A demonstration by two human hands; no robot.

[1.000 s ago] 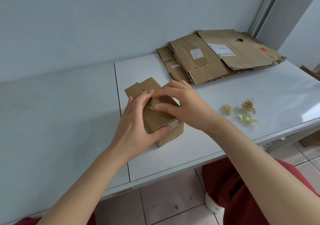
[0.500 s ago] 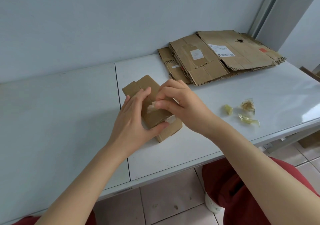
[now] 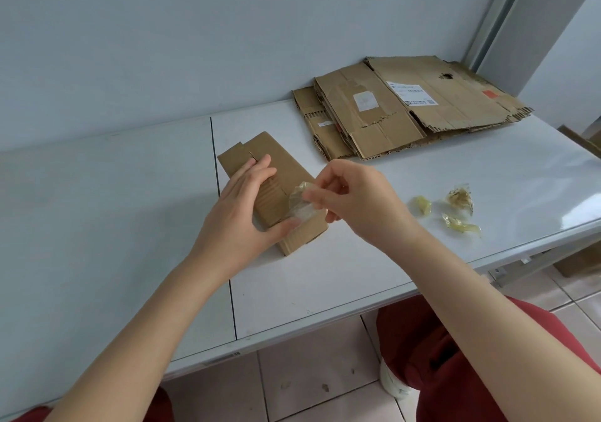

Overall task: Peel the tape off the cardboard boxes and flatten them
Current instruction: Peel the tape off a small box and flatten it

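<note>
A small brown cardboard box (image 3: 279,174) lies on the white table (image 3: 357,259) in front of me. My left hand (image 3: 240,213) clamps it from the left, fingers on top and thumb against the near end. A strip of clear tape (image 3: 300,205) is pulled partly up from the box's near right corner. My right hand (image 3: 351,200) pinches that strip between thumb and fingers, just right of the box.
A stack of flattened cardboard boxes (image 3: 413,106) lies at the back right against the wall. Three crumpled tape scraps (image 3: 455,208) lie right of my right hand. The table's front edge runs close to my knees, with tiled floor below.
My right hand has pulled away to the right, lifting the tape off the box. The box has turned and now lies lower and longer under my left hand.
</note>
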